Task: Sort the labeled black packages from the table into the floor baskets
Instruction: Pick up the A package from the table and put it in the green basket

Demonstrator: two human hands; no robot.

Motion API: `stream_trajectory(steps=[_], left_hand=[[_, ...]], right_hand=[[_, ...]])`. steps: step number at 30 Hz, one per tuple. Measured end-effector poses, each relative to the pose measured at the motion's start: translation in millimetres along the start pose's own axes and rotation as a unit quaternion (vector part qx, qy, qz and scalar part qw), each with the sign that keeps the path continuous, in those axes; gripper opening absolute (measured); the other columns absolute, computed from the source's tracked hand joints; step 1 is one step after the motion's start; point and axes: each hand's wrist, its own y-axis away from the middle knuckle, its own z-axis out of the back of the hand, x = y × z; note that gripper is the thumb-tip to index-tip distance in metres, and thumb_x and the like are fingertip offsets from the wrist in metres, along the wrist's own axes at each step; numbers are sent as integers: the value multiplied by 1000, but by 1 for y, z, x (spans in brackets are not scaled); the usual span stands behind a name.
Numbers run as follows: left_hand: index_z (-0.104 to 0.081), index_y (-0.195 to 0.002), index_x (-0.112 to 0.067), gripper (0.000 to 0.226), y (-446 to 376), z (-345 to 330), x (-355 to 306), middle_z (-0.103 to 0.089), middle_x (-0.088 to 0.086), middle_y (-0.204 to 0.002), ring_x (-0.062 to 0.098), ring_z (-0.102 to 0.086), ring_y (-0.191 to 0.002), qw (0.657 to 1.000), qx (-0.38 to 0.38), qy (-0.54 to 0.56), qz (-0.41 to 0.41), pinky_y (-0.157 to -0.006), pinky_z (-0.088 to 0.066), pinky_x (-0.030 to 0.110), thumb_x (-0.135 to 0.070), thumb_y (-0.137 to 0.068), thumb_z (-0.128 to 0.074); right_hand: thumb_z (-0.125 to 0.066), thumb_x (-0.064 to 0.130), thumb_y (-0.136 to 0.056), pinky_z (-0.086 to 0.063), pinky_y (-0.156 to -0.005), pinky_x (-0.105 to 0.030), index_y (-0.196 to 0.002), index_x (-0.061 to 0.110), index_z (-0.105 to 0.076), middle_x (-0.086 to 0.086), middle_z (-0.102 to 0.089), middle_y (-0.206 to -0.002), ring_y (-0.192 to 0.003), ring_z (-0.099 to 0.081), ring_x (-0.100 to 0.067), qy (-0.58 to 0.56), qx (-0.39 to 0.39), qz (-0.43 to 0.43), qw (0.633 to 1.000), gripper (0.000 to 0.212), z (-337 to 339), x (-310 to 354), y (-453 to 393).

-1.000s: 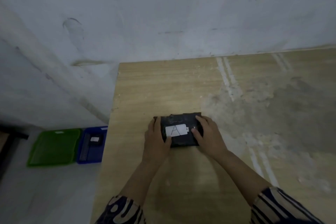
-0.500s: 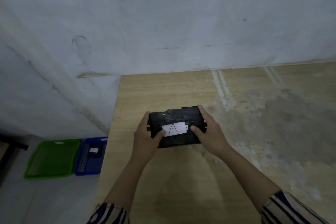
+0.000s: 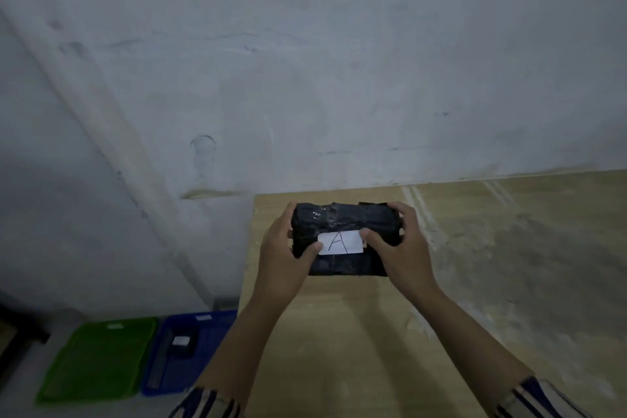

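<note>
A black wrapped package (image 3: 344, 220) with a white label marked "A" is held up above the wooden table (image 3: 475, 282), near its far left corner. My left hand (image 3: 281, 251) grips its left end with the thumb on the label edge. My right hand (image 3: 400, 248) grips its right end, thumb touching the label too. On the floor at lower left sit a green basket (image 3: 98, 360) and a blue basket (image 3: 203, 336). The blue basket holds a black package (image 3: 185, 344) with a white label.
A grey-white wall rises behind the table and the baskets. The tabletop has pale scuffed patches and streaks on the right. A dark piece of furniture (image 3: 20, 329) shows at the far left edge, by the green basket.
Both hands have lifted the "A" package off the table and raised it toward the far edge. The view has tilted up, so the wall fills more of it.
</note>
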Motion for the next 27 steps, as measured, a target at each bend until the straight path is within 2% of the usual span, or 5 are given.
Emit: stream_trajectory(steps=[6, 11, 15, 21, 27], left_hand=[[-32, -136, -24, 71, 3, 44, 9, -52, 0, -125, 13, -48, -104, 1000, 10, 2, -14, -89, -48, 39, -14, -76, -69], [-30, -135, -30, 72, 5, 70, 22, -47, -16, -113, 9, -45, -105, 999, 10, 18, -35, -86, -41, 32, -17, -76, -70], [-5, -140, -37, 91, 5, 90, 39, -45, -7, -125, 10, -47, -109, 999, 30, 27, -29, -86, -40, 28, -23, -77, -69], [-13, -140, -33, 74, 7, 124, 59, -33, -13, -140, -3, -27, -121, 993, 34, -66, -94, -99, -29, 28, -40, -83, -58], [-19, -140, -20, 63, 6, 160, 66, -27, 5, -151, 16, -21, -137, 969, 12, -200, -146, -112, -21, 40, -38, -88, -50]], right_hand=[[-65, 12, -80, -42, -85, -24, -123, 26, -48, 1, -53, -118, -105, -51, -12, 26, 65, 29, 997, 49, -21, 21, 14], [-60, 5, -82, -43, -79, -15, -125, 27, -47, -1, -53, -122, -107, -52, -16, 21, 69, 39, 997, 50, -42, 36, 26], [-57, 3, -84, -44, -78, -2, -134, 29, -34, 8, -45, -128, -113, -48, -10, -9, 66, 30, 997, 61, -62, 42, 38], [-56, 2, -84, -42, -72, 3, -135, 25, -33, 9, -46, -122, -106, -50, -9, -2, 55, 15, 998, 60, -89, 46, 51], [-56, 4, -85, -45, -92, -27, -137, 25, -28, 9, -43, -126, -113, -49, -13, 6, 95, 16, 995, 63, -119, 53, 52]])
